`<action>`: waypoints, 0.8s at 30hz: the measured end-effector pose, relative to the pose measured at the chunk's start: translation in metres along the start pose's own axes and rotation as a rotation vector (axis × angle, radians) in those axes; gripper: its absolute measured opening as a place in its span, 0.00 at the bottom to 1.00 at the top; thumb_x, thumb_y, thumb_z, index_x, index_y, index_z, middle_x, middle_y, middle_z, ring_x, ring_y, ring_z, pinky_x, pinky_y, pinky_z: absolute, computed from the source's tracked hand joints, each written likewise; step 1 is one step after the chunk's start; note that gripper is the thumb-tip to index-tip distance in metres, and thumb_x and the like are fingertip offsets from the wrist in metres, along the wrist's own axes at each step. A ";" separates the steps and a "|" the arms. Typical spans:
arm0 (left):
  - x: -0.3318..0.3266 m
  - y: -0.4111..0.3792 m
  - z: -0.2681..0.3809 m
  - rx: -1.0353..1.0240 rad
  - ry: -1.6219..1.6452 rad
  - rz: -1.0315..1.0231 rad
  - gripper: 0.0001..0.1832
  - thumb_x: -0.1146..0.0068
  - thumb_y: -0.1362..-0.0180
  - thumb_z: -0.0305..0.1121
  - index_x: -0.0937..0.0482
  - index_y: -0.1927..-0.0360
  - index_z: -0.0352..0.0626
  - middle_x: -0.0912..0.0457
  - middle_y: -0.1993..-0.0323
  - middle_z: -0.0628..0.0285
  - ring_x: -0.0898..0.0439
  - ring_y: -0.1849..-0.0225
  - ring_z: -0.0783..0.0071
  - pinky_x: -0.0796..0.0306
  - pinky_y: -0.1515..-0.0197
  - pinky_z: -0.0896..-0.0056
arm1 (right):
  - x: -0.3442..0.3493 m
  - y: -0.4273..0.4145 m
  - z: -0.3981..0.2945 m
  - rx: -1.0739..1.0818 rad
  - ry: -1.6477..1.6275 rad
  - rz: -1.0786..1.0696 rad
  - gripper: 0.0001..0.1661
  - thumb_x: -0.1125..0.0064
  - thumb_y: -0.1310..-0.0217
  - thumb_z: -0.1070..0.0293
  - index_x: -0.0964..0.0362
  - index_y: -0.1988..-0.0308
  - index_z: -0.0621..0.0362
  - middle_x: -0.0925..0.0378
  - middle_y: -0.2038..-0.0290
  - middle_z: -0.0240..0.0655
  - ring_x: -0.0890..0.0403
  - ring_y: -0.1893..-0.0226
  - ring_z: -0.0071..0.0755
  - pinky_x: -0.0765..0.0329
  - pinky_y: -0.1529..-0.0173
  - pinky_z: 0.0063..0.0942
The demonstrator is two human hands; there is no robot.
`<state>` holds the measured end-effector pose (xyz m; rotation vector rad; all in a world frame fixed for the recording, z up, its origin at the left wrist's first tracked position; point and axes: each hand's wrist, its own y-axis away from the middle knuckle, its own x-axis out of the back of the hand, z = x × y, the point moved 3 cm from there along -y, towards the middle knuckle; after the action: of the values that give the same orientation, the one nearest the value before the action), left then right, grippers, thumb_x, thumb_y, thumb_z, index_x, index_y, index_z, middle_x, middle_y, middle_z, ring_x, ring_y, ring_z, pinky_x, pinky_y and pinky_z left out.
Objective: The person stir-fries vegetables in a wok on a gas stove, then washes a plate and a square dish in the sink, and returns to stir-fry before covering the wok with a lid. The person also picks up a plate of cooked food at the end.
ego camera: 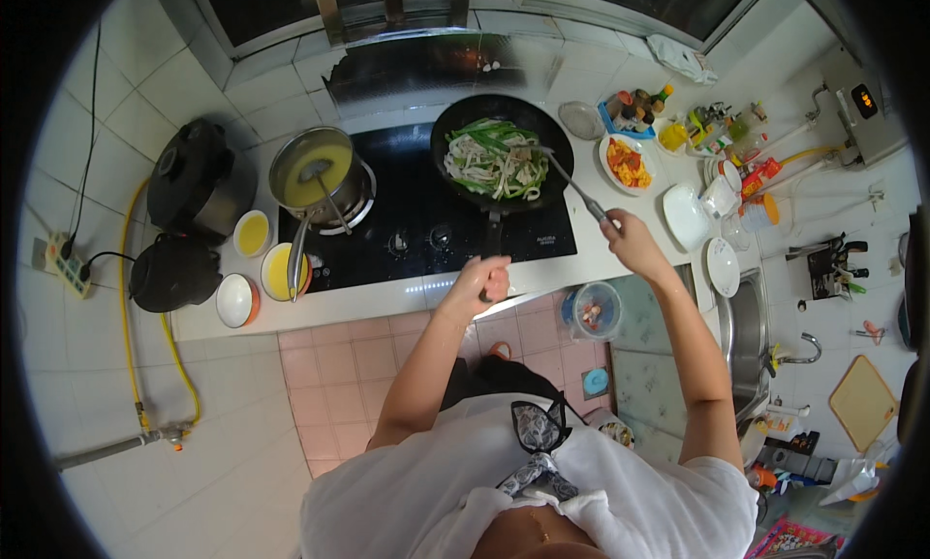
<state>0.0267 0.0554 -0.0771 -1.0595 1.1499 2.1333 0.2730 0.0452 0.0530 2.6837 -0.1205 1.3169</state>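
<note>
My left hand (482, 283) is closed around the handle of a black wok (501, 204) on the right side of the black glass gas hob (407, 257). My right hand (626, 241) grips the grey handle of a metal spatula (581, 194), whose head reaches into the wok at its right side. Green vegetable strips mixed with pale sliced pieces (498, 159) lie in the wok. On the hob's left burner stands a steel saucepan (346, 139) of yellow liquid, a ladle (334, 203) resting in it. A plate of egg and tomato (629, 165) sits right of the wok.
Bowls of yellow liquid (253, 233), a white bowl (235, 301) and a black pressure cooker (196, 174) stand left. Rightward are a blue tray of seasoning bottles (626, 127), white dishes (685, 217) and a steel sink (748, 341). A clear bucket (596, 310) stands below the counter.
</note>
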 end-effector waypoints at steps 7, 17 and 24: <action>0.013 0.004 0.003 -0.015 -0.029 -0.048 0.20 0.51 0.38 0.32 0.40 0.87 0.51 0.41 0.91 0.74 0.44 0.92 0.87 0.53 0.91 0.83 | 0.044 0.026 -0.018 -0.058 0.097 -0.136 0.16 0.47 0.40 0.66 0.27 0.60 0.70 0.25 0.76 0.54 0.22 0.74 0.46 0.28 0.65 0.39; 0.014 0.011 -0.005 0.039 0.011 -0.005 0.18 0.52 0.37 0.30 0.38 0.84 0.48 0.38 0.88 0.73 0.44 0.92 0.87 0.49 0.91 0.84 | 0.080 0.012 -0.060 0.044 0.450 -0.532 0.16 0.51 0.40 0.65 0.29 0.68 0.71 0.27 0.78 0.52 0.25 0.76 0.47 0.29 0.67 0.39; 0.010 0.012 -0.002 0.055 0.039 0.008 0.18 0.52 0.38 0.30 0.39 0.84 0.48 0.38 0.88 0.73 0.44 0.92 0.87 0.50 0.91 0.84 | -0.033 -0.014 -0.056 0.087 0.414 -0.265 0.15 0.51 0.41 0.66 0.27 0.69 0.69 0.23 0.70 0.59 0.22 0.65 0.63 0.26 0.57 0.48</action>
<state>0.0132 0.0477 -0.0805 -1.0776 1.2251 2.0839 0.2110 0.0692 0.0598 2.3220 0.3336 1.7750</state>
